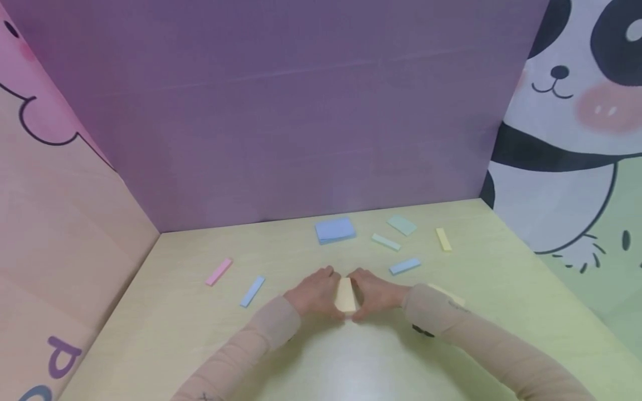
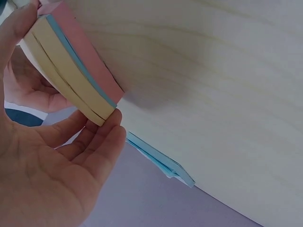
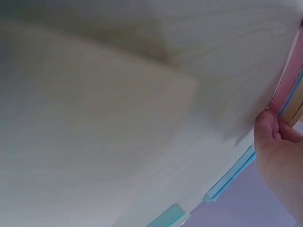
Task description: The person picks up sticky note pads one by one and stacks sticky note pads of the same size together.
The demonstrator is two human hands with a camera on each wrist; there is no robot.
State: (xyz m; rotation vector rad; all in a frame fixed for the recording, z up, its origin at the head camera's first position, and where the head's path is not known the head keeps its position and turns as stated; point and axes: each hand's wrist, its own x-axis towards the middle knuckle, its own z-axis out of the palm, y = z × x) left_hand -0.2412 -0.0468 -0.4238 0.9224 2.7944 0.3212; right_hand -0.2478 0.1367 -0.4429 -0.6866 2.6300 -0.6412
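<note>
Both hands hold a layered stack of sticky-note pads low over the table, near its middle. In the left wrist view the stack shows pink, blue and yellow layers. My left hand grips it from the left, fingertips at the far end and thumb at the near end. From the opposite side my right hand pinches it the same way. Only part of the stack shows at the edge of the right wrist view, with the right fingers over its end.
Behind the hands lie a blue pad, a green pad, and green, yellow and blue strips. Pink and blue strips lie left. A pale yellow piece is partly behind the right sleeve. A purple panel borders the back.
</note>
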